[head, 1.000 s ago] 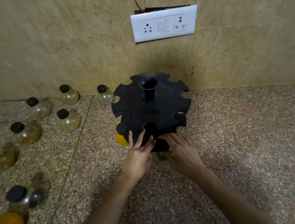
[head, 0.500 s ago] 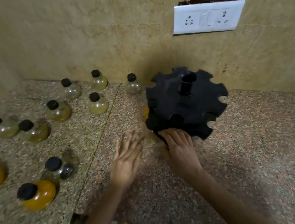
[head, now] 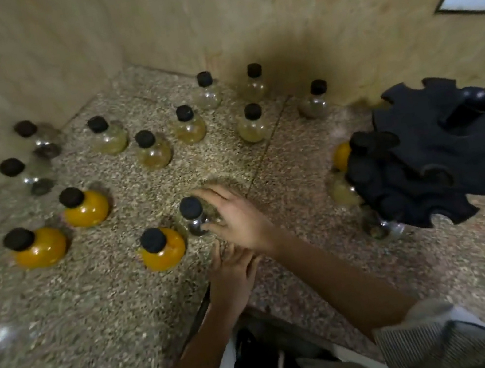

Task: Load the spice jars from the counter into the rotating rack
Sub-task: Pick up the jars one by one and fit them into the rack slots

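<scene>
On tabletop left of rack (head: 443, 154), right hand (head: 237, 217) closes on clear spice jar (head: 195, 216), left hand (head: 233, 274) empty, fingers relaxed; recommend firm grip below cap w/ upright lift toward free slot.

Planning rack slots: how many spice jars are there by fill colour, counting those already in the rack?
Orange-filled jars: 4
Pale or dark-filled jars: 12
Total: 16
</scene>
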